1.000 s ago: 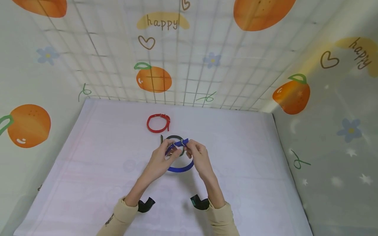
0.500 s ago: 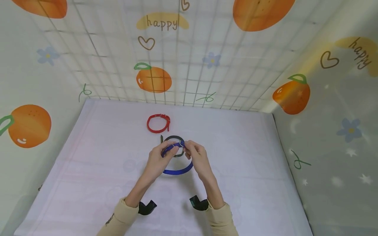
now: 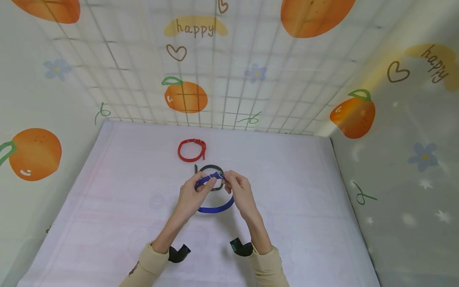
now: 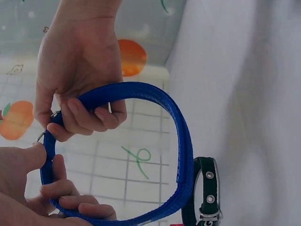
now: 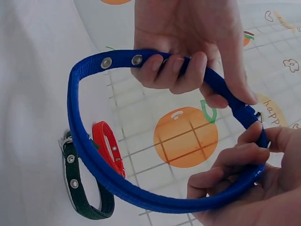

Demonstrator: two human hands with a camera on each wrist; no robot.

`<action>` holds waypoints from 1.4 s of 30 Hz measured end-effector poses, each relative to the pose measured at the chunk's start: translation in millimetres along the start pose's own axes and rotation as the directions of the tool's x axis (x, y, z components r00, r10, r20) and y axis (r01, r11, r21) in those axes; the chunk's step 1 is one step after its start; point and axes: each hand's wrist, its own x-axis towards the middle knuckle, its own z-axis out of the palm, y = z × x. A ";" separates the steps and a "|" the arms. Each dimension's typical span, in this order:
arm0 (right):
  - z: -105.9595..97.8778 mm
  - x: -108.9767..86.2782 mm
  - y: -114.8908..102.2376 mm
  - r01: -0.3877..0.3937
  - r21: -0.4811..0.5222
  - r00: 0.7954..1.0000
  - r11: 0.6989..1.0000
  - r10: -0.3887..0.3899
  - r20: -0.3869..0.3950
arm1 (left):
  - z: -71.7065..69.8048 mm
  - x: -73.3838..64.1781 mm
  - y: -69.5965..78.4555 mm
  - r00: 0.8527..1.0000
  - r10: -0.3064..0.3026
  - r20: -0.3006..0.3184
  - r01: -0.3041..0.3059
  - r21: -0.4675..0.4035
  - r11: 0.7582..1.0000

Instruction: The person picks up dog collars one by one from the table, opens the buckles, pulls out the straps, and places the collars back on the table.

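Observation:
A blue pet collar [image 3: 216, 209] is held up over the table as a closed loop, its lower curve hanging beneath both hands. My left hand [image 3: 190, 195] pinches the strap left of the metal buckle [image 3: 220, 173], thumb on top. On the other side, my right hand [image 3: 244, 193] pinches the strap right at the buckle. In the left wrist view the blue loop [image 4: 186, 141] spreads wide, with fingers inside it. Metal eyelets [image 5: 106, 62] show along the part by the left hand in the right wrist view. Fingers partly hide the buckle.
A dark green collar [image 3: 212, 166] lies on the white table [image 3: 301, 207] just behind the hands, partly covered by them. Farther back lies a red collar [image 3: 179, 152], buckled into a ring. Printed curtains [image 3: 229, 99] stand around the table's back and sides.
My left hand has shifted slightly left with the blue collar. The strap end that stuck out right past the buckle has drawn back toward the fingers. The green and red collars stay put.

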 end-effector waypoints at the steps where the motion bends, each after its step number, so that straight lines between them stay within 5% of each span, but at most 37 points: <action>1: -0.1 -0.2 0.0 -0.001 0.001 1.000 1.000 0.001 0.001 | -0.2 0.2 -0.5 1.000 0.005 0.011 -0.005 0.005 1.000; 8: -1.1 -1.4 -0.5 0.010 -0.005 1.000 1.000 -0.010 0.011 | -3.5 2.3 -1.6 0.990 0.088 0.113 -0.095 0.066 0.993; 13: -1.1 -1.8 -1.0 0.016 -0.010 1.000 1.000 -0.016 0.024 | -3.4 2.9 0.2 0.985 0.142 0.102 -0.148 0.056 0.987; 25: -0.6 -0.8 0.4 0.013 0.000 1.000 1.000 -0.013 0.011 | -2.5 1.8 1.1 0.999 0.028 0.027 -0.030 0.058 0.998; 32: 0.6 -0.3 2.6 0.002 0.032 1.000 0.999 -0.002 0.005 | -6.2 4.3 -3.5 0.997 -0.009 0.076 0.002 0.095 0.996; 37: -1.8 1.0 4.1 -0.017 0.191 0.998 0.981 0.029 -0.060 | -12.6 4.4 -9.8 0.994 -0.055 0.098 0.042 0.131 0.990; 42: -11.8 2.7 5.3 -0.032 0.338 0.992 0.941 0.073 -0.108 | -24.7 5.1 -21.0 0.993 -0.090 0.071 0.087 0.037 0.995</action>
